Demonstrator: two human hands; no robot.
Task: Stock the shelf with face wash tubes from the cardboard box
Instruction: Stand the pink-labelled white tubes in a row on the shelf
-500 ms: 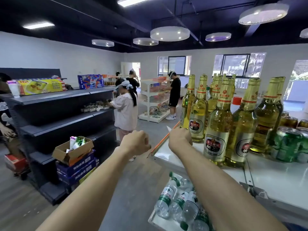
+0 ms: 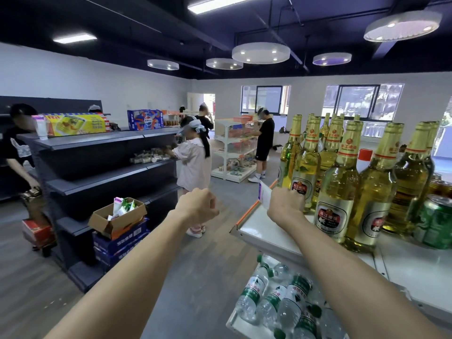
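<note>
The right hand (image 2: 285, 203) grips a face wash tube (image 2: 263, 195) over the left front corner of the white shelf (image 2: 264, 231), the tube's long axis nearly upright and poking up past the knuckles, just left of the beer bottles (image 2: 340, 192). The left hand (image 2: 198, 206) hangs curled in mid-air beside it, holding nothing that shows. The cardboard box (image 2: 117, 221) with more tubes sits well apart to the left, on blue cartons at the foot of the dark shelf (image 2: 102, 172); the left hand is the nearer one to it.
</note>
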